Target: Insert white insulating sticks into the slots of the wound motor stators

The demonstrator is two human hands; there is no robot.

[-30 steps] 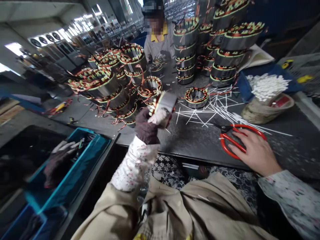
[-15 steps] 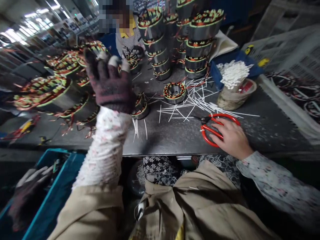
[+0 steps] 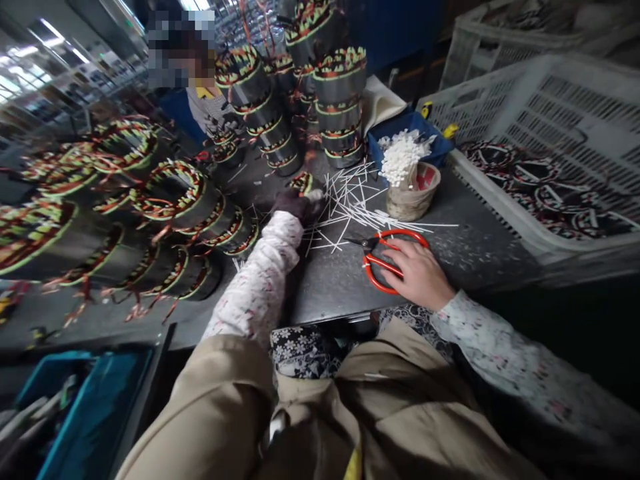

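My left hand (image 3: 295,203), in a dark glove with pale fingertips, is at a single small ring-shaped motor stator (image 3: 303,181) with orange windings. It covers the stator's near side; the fingers are dark and blurred, so their grip is unclear. My bare right hand (image 3: 417,273) is closed over the red handles of a pair of scissors (image 3: 400,235), which lies on the table with its dark blades pointing left. Thin white sticks (image 3: 350,193) lie scattered between the stator and the scissors.
Tall stator stacks (image 3: 340,100) stand at the back, and more stacks (image 3: 175,193) lean at left. A cup (image 3: 413,197) sits by a blue bin (image 3: 443,148) with white-tipped sticks. At right is a white crate (image 3: 530,233) of wound rings. Across the table sits another person (image 3: 205,110).
My left hand has come down from above the left stacks to the small stator in the middle. My right hand stays on the scissors. The view has shifted to the right.
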